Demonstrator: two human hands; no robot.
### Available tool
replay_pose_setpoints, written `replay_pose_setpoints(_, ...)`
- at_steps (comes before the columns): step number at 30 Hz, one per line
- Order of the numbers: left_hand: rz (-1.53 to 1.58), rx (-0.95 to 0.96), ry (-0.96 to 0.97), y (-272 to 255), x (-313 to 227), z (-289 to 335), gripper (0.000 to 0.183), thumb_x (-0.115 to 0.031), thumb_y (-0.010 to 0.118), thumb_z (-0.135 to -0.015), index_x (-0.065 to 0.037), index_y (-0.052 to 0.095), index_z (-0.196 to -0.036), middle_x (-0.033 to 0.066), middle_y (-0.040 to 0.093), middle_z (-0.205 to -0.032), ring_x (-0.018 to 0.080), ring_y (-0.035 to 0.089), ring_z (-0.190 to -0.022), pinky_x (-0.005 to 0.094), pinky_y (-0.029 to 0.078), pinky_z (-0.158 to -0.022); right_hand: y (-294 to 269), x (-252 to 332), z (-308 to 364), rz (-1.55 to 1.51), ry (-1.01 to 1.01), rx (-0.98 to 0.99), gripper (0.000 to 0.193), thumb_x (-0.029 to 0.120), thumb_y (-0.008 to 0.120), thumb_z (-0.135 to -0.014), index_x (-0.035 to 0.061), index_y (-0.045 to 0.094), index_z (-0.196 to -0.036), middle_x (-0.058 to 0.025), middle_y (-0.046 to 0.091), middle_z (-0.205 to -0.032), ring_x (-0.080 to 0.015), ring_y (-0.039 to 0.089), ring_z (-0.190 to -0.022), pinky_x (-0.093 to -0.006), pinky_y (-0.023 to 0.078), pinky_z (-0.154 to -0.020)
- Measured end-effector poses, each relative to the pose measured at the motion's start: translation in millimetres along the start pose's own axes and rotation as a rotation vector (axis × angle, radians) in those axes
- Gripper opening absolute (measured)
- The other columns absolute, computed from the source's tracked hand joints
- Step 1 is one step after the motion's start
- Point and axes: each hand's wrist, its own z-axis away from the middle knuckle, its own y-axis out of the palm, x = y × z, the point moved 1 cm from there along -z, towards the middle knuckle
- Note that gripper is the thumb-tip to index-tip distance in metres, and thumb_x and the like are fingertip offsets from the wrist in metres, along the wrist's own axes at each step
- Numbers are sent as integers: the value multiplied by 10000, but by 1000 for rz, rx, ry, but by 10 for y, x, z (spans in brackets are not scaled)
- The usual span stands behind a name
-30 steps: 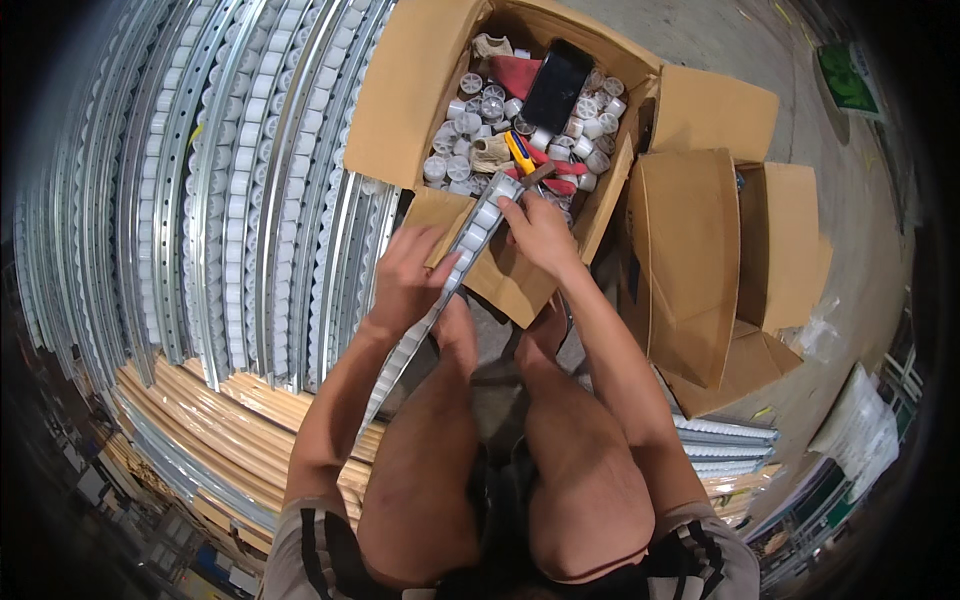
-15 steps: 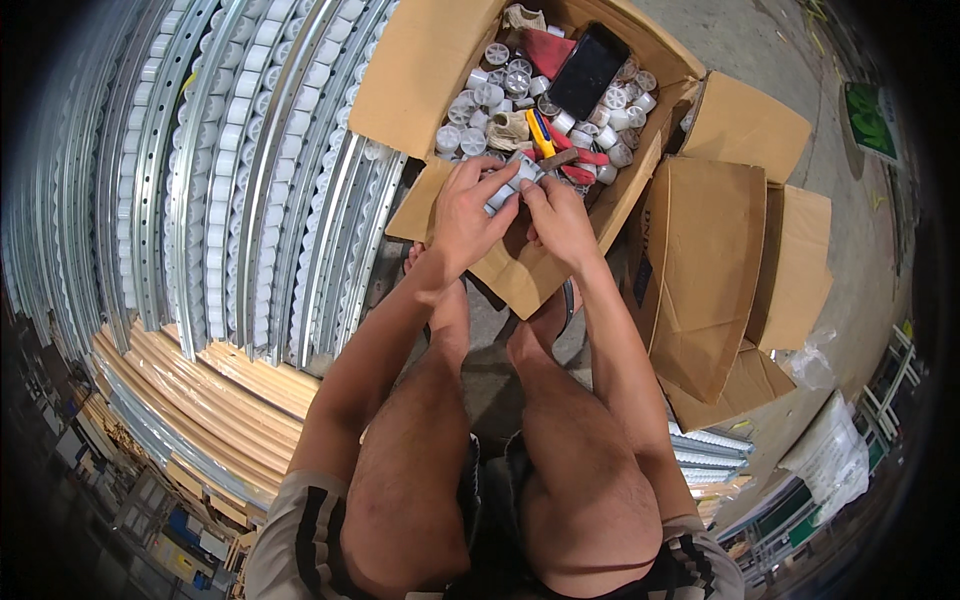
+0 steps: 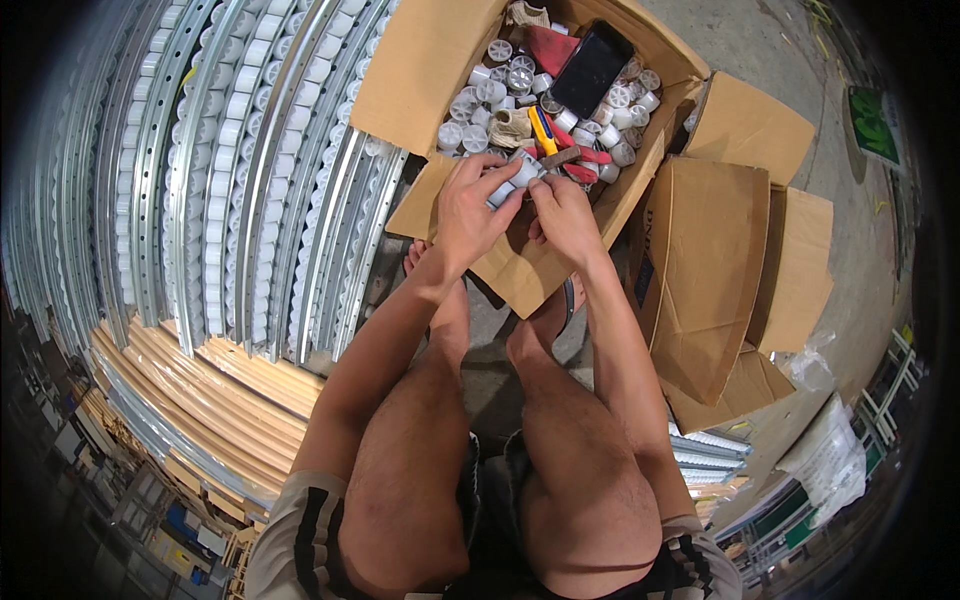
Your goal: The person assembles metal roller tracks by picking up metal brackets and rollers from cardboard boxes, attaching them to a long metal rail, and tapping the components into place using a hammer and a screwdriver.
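My left hand [image 3: 472, 212] is closed around white plastic rollers [image 3: 502, 194], thumb and fingers wrapping them above the near end of an open cardboard box [image 3: 655, 175]. Close beside it, my right hand [image 3: 565, 212] pinches with thumb and forefinger at the rollers' right side. What sits between those fingertips is too small to make out. Just past my hands lie a yellow-handled tool [image 3: 542, 130], a brown block-like piece [image 3: 562, 157] and red-handled pliers [image 3: 590, 155]. Many loose white rollers [image 3: 475, 138] fill the box.
A black phone [image 3: 592, 68] lies on the box contents, near a red and cream glove [image 3: 548, 45]. Metal tracks lined with white rollers [image 3: 240, 150] stand at left, with wrapped tan strips [image 3: 220, 390] below. An empty folded-open carton [image 3: 710, 270] stands at right.
My right hand has shifted slightly right, its fingertips drawn a little away from the rollers. My left hand keeps its grip almost unmoved.
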Motion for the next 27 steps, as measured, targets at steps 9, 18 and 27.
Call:
replay_pose_setpoints(9, 5, -5, 6, 11, 23, 3, 394, -63, 753, -800, -45, 728, -1192, 149, 667, -1130, 319, 649, -1047, 389, 524, -888, -2, 21, -27, 2, 28, -14, 407, 318, 525, -1035, -54, 621, -899, -72, 596, -611, -159, 607, -465, -306, 476, -424)
replay_pose_setpoints(18, -2, -11, -3, -7, 7, -5, 384, -73, 753, -799, -44, 732, -1182, 148, 667, -1121, 322, 645, -1043, 391, 521, -890, 13, 149, 26, 30, 45, -22, 388, 307, 536, -1024, -43, 623, -881, -71, 607, -625, -154, 606, -474, -302, 475, -425)
replay_pose_setpoints(27, 9, -10, -13, 0, 33, 4, 382, -78, 764, -796, -46, 733, -1176, 146, 668, -1122, 317, 648, -1038, 385, 526, -883, 16, 195, 33, 68, 64, -12, 364, 282, 526, -1020, -41, 621, -883, -85, 639, -654, -152, 617, -487, -297, 481, -440)
